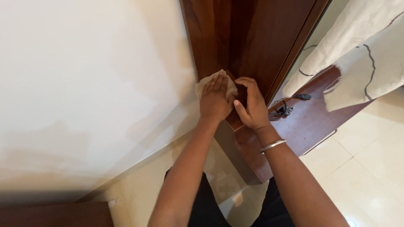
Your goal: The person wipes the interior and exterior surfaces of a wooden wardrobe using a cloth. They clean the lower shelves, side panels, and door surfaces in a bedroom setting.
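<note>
My left hand (215,100) presses a beige cloth (202,84) flat against the lower part of a dark brown wooden panel (235,38), where it meets the cream wall. My right hand (251,105) rests just to the right of it, fingers curled on the edge of the wooden base (252,155). A silver bangle (272,145) sits on my right wrist. Most of the cloth is hidden under my left palm.
A cream wall (84,84) fills the left. Black cables (286,109) and a plug lie on the low wooden surface to the right. A white fabric with dark lines (357,54) hangs at the upper right. Glossy cream floor tiles (370,168) spread below.
</note>
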